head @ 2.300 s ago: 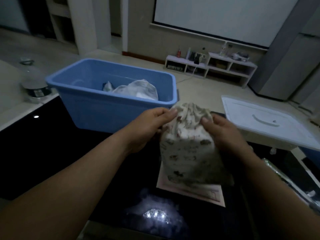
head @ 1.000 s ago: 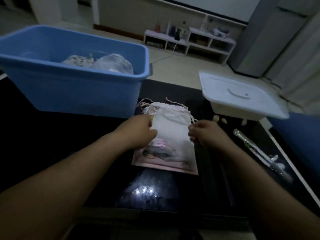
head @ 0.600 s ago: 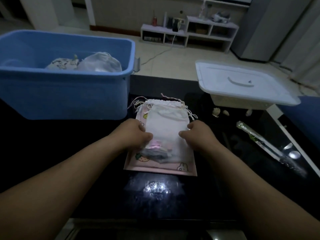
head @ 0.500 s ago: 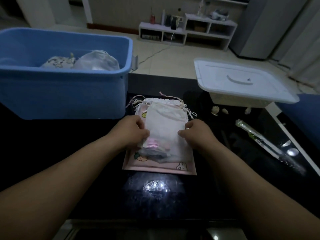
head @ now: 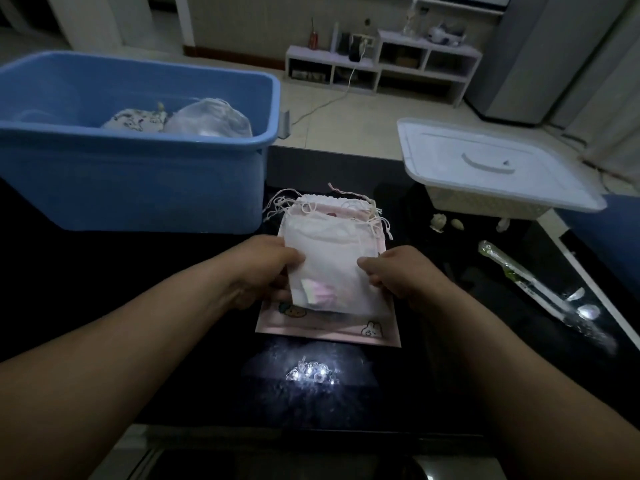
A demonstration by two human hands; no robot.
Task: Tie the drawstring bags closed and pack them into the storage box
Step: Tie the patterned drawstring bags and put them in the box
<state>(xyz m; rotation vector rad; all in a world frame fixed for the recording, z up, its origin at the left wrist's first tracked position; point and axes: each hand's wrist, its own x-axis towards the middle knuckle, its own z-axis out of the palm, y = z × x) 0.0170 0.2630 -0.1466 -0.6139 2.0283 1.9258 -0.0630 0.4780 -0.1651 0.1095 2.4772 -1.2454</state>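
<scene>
A thin white drawstring bag (head: 329, 261) with something pink showing through lies on top of a stack of flat bags on the black table. My left hand (head: 265, 268) grips its left edge and my right hand (head: 394, 271) grips its right edge. Its mouth is open, with loose strings spread at the far end. Under it lies a pink bag with cartoon prints (head: 332, 329). The blue storage box (head: 138, 174) stands at the back left, holding a patterned bag (head: 136, 121) and a white bag (head: 207, 117).
A white lid (head: 491, 161) rests on a pale basket at the back right. Small pale bits (head: 438, 223) and a long clear-wrapped item (head: 540, 289) lie on the table at the right. A lamp's glare (head: 310, 370) reflects near the front edge.
The patterned bag I held went into the blue box. Both hands came down onto the stack, took the white top bag by its sides and have drawn it slightly toward me.
</scene>
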